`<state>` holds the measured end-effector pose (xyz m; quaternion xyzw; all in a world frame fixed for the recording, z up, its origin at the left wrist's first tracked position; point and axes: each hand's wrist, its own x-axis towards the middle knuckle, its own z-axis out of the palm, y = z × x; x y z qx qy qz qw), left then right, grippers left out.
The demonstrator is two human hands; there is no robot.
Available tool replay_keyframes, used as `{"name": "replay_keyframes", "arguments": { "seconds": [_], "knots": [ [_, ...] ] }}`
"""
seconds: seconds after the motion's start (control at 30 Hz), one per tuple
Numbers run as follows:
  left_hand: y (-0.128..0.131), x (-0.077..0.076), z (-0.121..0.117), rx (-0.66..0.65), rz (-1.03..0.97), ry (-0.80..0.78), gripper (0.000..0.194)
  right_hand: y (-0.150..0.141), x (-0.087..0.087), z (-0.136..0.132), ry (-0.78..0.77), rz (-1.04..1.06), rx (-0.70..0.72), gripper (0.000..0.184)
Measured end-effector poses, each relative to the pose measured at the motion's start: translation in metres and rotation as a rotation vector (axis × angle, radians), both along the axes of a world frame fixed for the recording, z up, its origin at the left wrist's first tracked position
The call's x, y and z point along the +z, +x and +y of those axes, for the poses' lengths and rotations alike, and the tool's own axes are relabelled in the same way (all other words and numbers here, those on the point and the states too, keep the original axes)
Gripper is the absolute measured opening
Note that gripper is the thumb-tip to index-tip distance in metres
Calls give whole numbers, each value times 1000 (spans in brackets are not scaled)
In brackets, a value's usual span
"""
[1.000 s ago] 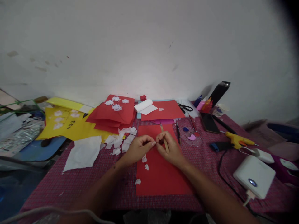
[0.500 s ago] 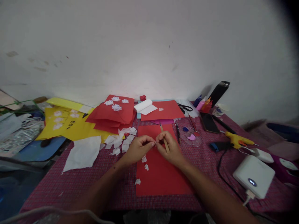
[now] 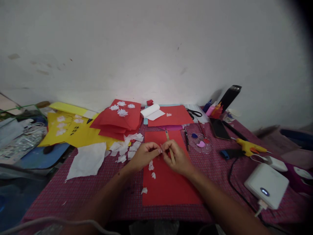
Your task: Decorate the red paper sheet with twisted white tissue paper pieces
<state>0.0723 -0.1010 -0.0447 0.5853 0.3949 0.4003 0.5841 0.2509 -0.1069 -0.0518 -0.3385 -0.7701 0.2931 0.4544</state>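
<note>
My left hand point(image 3: 144, 154) and my right hand point(image 3: 176, 156) meet over a red paper sheet point(image 3: 168, 182) lying on the checked table. Both pinch a tiny white paper scrap point(image 3: 160, 148) between their fingertips. A thin wooden stick point(image 3: 169, 147) is also gripped in my right hand, its tip pointing away from me. Small white paper bits point(image 3: 151, 167) lie on the red sheet just below my hands. More white scraps point(image 3: 127, 145) are piled to the left of the sheet.
Red sheets with white paper flowers point(image 3: 121, 118) and yellow sheets point(image 3: 70, 129) lie at back left. Scissors point(image 3: 194, 113), paint bottles point(image 3: 214, 109), a black flask point(image 3: 230, 96), a palette point(image 3: 201, 142), a glue gun point(image 3: 248, 147) and a white power bank point(image 3: 266, 184) crowd the right.
My hands have shifted very slightly left and the stick has tilted a little; the pinch on the white scrap is kept.
</note>
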Motion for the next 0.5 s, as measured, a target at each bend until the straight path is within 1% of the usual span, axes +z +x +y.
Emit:
{"name": "replay_keyframes", "arguments": {
  "seconds": [0.23,0.4,0.5],
  "knots": [
    [0,-1,0,-17,-110,-74,15,0,0,1,21,1,-3,22],
    [0,-5,2,-24,-137,-112,14,1,-2,0,26,-2,2,21],
    [0,-6,2,-18,-150,-106,13,1,-2,0,10,20,8,20]
  ]
}}
